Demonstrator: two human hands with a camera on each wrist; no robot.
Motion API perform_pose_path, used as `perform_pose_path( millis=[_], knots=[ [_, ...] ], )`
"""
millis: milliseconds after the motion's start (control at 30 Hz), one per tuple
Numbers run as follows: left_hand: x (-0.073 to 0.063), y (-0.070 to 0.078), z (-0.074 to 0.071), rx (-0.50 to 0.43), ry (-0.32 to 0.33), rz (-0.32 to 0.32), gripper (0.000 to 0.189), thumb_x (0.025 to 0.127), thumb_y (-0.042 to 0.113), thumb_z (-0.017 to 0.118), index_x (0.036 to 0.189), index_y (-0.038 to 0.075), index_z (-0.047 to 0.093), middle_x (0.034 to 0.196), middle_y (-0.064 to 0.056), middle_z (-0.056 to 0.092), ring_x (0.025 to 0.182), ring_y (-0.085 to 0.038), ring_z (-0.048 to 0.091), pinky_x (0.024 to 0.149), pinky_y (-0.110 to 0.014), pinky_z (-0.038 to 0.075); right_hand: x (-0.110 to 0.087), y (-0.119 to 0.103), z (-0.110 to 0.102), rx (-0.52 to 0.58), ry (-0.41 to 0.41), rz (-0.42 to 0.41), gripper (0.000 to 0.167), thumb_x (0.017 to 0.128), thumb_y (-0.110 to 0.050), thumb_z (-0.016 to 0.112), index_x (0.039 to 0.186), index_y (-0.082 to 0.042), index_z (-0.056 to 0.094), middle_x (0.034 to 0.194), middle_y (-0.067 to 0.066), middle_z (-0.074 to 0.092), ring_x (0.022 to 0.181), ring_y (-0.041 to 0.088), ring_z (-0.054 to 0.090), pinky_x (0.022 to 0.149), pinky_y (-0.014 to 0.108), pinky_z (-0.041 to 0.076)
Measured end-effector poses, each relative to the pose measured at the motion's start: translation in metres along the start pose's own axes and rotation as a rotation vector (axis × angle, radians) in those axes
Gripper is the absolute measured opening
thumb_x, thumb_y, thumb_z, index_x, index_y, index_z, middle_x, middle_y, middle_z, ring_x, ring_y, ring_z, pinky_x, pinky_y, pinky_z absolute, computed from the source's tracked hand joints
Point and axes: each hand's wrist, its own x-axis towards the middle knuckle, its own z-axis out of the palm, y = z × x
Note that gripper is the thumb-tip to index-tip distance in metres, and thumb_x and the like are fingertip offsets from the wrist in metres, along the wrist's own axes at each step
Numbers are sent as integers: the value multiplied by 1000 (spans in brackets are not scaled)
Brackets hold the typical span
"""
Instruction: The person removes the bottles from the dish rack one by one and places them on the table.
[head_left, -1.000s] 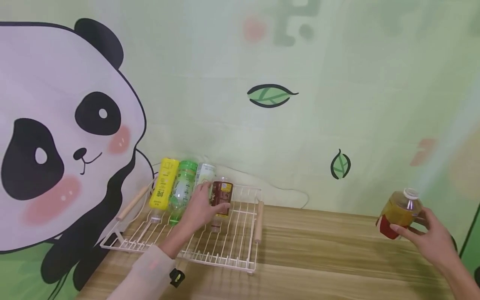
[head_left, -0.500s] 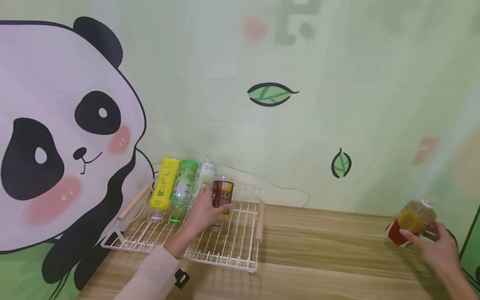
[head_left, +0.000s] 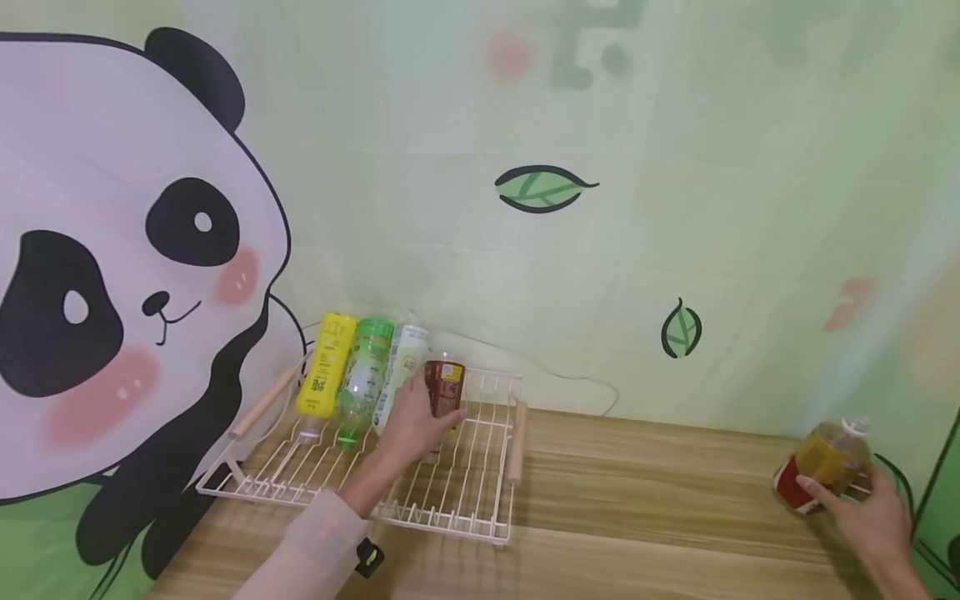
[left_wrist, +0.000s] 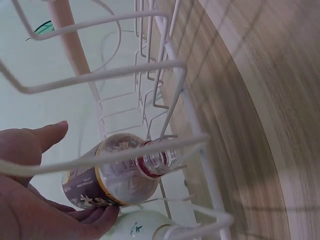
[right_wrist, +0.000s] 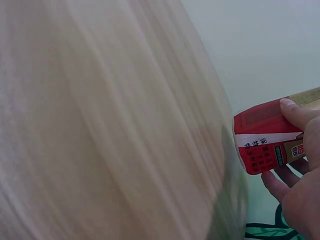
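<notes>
My left hand (head_left: 408, 427) is at a small bottle with a dark brown label (head_left: 447, 385), which lies tilted, neck toward me, on a white wire rack (head_left: 431, 527). In the left wrist view its fingers touch the side of the brown-labelled bottle (left_wrist: 127, 182), while the thumb stands apart from it. My right hand (head_left: 873, 512) grips a clear bottle with a yellow and red label (head_left: 817, 458) at the far right, white cap up and tilted. The right wrist view shows thumb and fingers around the red-labelled bottle (right_wrist: 265, 132); its upper part is out of frame there.
Left of the brown-labelled bottle lie a white bottle (head_left: 407, 346), a green bottle (head_left: 367, 358) and a yellow bottle (head_left: 327, 367) on the rack. The rack has wooden handles (head_left: 517, 442) and stands on a wood-grain table (head_left: 637, 492). A panda-printed backdrop (head_left: 600, 275) rises behind.
My right hand has lowered the red-and-yellow bottle and shifted it slightly right. My left hand has moved slightly, uncovering more of the white bottle; the brown-labelled bottle stays in place on the rack.
</notes>
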Motion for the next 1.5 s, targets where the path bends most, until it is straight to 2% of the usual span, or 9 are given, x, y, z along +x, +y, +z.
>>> perform_pose_path(
  millis=[133, 367, 600, 800, 1000, 1100, 1333, 1500],
  knots=[
    [0, -1, 3, 6, 27, 6, 100, 94, 36, 83, 160, -12, 25, 143, -34, 51, 133, -48, 52, 106, -59, 50, -2, 3, 6, -40, -3, 46, 99, 97, -43, 75, 160, 11, 23, 150, 45, 40, 135, 61, 42, 113, 73, 32],
    [-1, -2, 6, 58, 34, -22, 100, 92, 33, 84, 161, -11, 25, 150, -35, 44, 139, -49, 46, 110, -59, 48, -2, 4, 9, -46, 0, 79, 102, 97, -44, 75, 162, 10, 17, 152, 45, 37, 138, 61, 37, 115, 72, 30],
    [-2, -5, 9, 84, 34, 31, 94, 88, 22, 89, 156, -12, 35, 146, -32, 48, 130, -44, 54, 107, -55, 52, -2, 5, 9, -65, -11, 70, 99, 97, -45, 74, 159, 12, 22, 150, 46, 37, 136, 62, 39, 113, 73, 31],
    [-2, -8, 8, 143, 22, 15, 88, 88, 28, 89, 151, -11, 42, 130, -26, 60, 117, -37, 63, 95, -51, 58, -2, 4, 9, -70, -21, 72, 98, 97, -48, 74, 157, 13, 25, 150, 45, 37, 135, 62, 39, 112, 73, 32],
    [-1, -6, 8, 161, 15, 10, 84, 90, 32, 88, 148, -10, 45, 123, -23, 63, 109, -35, 66, 89, -48, 60, 1, 5, 9, -72, -18, 84, 98, 98, -48, 73, 158, 13, 24, 151, 45, 37, 136, 62, 39, 114, 72, 30],
    [2, -4, 10, 161, 17, 11, 83, 89, 33, 88, 147, -10, 46, 122, -22, 63, 107, -34, 66, 88, -48, 60, 1, 7, 8, -100, -28, 92, 96, 98, -52, 71, 153, 15, 29, 148, 46, 40, 133, 61, 42, 113, 72, 31],
    [9, 1, 17, 152, -1, 22, 82, 89, 33, 88, 146, -11, 48, 121, -22, 63, 106, -34, 66, 88, -48, 60, -3, 12, 2, -277, -115, 117, 95, 100, -57, 64, 135, 26, 36, 133, 51, 46, 120, 66, 49, 103, 73, 41],
    [9, 3, 19, 160, 12, 23, 81, 89, 33, 88, 145, -11, 49, 121, -23, 64, 106, -34, 66, 88, -48, 60, -4, 12, 0, -292, -114, 114, 91, 102, -56, 60, 131, 27, 36, 130, 51, 46, 118, 66, 49, 105, 73, 39]
  ],
)
